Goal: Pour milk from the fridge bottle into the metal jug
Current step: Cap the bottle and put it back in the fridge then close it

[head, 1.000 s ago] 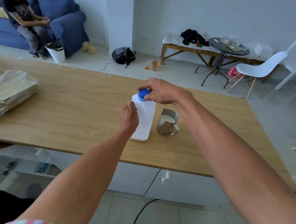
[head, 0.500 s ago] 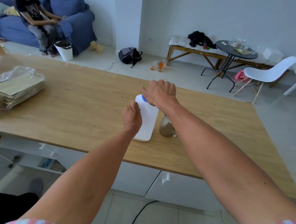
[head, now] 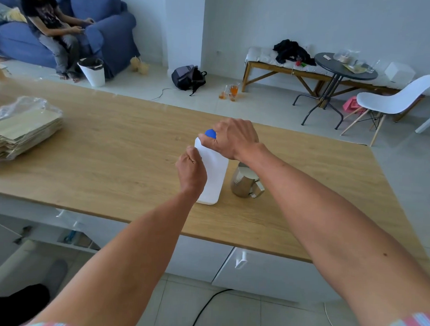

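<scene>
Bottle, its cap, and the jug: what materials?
Bottle: matte white opaque plastic, probably; soft rounded corners, no glare. Cap: glossy blue plastic, likely. Jug: brushed steel by its grey metallic sheen and reflections. It already holds milk.

right hand (head: 232, 139): a second ago fingertips pinched the blue cap (head: 210, 133) from the right; now the palm covers most of it, wrist rolled over | cap: only its left edge shows, probably turned | metal jug (head: 245, 183): milk surface earlier in plain view, now partly hidden behind the right forearm
</scene>
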A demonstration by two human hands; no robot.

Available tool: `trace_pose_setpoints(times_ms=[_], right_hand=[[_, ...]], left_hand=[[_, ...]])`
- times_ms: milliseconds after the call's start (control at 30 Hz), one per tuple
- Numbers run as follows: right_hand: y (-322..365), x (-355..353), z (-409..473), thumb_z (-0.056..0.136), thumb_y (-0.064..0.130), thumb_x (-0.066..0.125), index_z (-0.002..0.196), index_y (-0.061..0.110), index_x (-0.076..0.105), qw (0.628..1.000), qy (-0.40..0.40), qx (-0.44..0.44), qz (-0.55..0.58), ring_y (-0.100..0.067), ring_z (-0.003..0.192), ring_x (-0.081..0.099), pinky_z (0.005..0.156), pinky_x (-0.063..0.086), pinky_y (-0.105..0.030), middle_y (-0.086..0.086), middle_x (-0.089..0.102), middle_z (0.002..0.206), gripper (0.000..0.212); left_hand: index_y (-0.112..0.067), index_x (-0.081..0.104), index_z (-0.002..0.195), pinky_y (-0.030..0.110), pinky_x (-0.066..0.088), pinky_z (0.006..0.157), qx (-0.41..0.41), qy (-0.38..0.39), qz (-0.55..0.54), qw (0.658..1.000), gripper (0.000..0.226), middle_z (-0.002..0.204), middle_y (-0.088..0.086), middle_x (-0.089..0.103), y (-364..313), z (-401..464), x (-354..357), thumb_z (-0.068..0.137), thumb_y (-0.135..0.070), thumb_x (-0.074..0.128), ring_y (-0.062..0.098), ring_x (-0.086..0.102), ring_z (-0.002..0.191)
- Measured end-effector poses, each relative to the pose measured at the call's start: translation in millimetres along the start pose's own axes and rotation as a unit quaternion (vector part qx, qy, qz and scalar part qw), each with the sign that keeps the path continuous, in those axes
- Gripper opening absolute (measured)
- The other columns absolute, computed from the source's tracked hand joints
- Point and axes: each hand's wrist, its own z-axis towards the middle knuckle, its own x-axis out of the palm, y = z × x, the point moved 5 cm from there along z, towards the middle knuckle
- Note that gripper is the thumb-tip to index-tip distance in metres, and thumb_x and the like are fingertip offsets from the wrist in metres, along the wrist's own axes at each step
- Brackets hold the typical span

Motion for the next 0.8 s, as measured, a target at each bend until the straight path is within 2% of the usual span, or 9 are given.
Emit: trace_pose_setpoints(times_ms=[100,200,300,500,567,667,733,800], right_hand=[[4,1,1,0.096,0.067,0.039,0.057,0.02,0.037,0.999,-0.002,0.044,0.014,-0.025,0.061,0.051,0.058,0.034,-0.031,0.005,0.041,0.058,0.061],[7,2,1,0.096,0.065,0.039,0.057,0.019,0.038,0.997,-0.003,0.08,0.017,-0.025,0.06,0.05,0.055,0.03,-0.03,0.004,0.042,0.057,0.06],[9,0,0,0.097,0.063,0.039,0.057,0.018,0.038,0.994,-0.002,0.107,0.018,-0.025,0.059,0.05,0.054,0.029,-0.03,0.003,0.041,0.057,0.06],[10,3,-2,0.096,0.065,0.039,0.058,0.017,0.04,0.99,-0.005,0.138,0.036,-0.024,0.056,0.049,0.051,0.027,-0.029,0.002,0.042,0.057,0.062],[7,5,-3,0.096,0.072,0.038,0.062,0.016,0.043,0.989,0.005,0.14,0.05,-0.023,0.055,0.047,0.053,0.031,-0.031,0.003,0.044,0.058,0.065],[4,8,-9,0.09,0.086,0.03,0.07,0.017,0.05,0.988,0.018,0.141,0.061,-0.019,0.053,0.046,0.057,0.035,-0.032,0.003,0.05,0.063,0.075],[0,10,-19,0.091,0.086,0.028,0.079,0.017,0.052,0.982,-0.006,0.153,0.112,-0.022,0.06,0.054,0.059,0.039,-0.033,0.002,0.057,0.071,0.074],[-6,12,-34,0.098,0.076,0.032,0.091,0.016,0.053,0.962,-0.06,0.183,0.194,-0.023,0.072,0.057,0.064,0.044,-0.035,0.002,0.062,0.087,0.064]], left_hand=[[0.011,0.043,0.075,0.034,0.032,0.055,-0.01,-0.014,0.003,1.0,0.046,0.069,0.012,0.044,-1,0,1,0.104,-0.022,0.03,0.019,0.036,0.062],[0.011,0.047,0.078,0.033,0.033,0.056,-0.009,-0.029,0.015,0.999,0.046,0.071,0.014,0.047,-1,2,2,0.105,-0.021,0.029,0.02,0.038,0.066],[0.009,0.045,0.076,0.039,0.035,0.061,-0.011,-0.039,0.017,0.999,0.046,0.07,0.014,0.047,-1,3,3,0.102,-0.024,0.027,0.023,0.037,0.066],[0.005,0.045,0.07,0.04,0.035,0.061,-0.016,-0.01,0.012,1.0,0.046,0.069,0.013,0.047,-1,7,1,0.103,-0.023,0.029,0.022,0.039,0.064],[-0.006,0.038,0.061,0.038,0.033,0.058,-0.009,0.005,0.01,1.0,0.045,0.063,0.009,0.043,-1,8,-1,0.102,-0.022,0.03,0.02,0.035,0.061],[-0.017,0.027,0.057,0.032,0.026,0.053,-0.005,0.025,0.011,1.0,0.046,0.056,-0.003,0.032,-4,7,-2,0.102,-0.016,0.032,0.015,0.027,0.054],[-0.016,0.026,0.057,0.03,0.024,0.05,-0.006,0.03,0.015,0.999,0.045,0.054,-0.005,0.028,-6,5,-3,0.102,-0.015,0.033,0.013,0.024,0.051],[-0.017,0.025,0.058,0.031,0.023,0.052,0.004,0.041,0.012,0.999,0.043,0.055,-0.002,0.028,-7,4,-2,0.101,-0.015,0.033,0.017,0.024,0.055]])
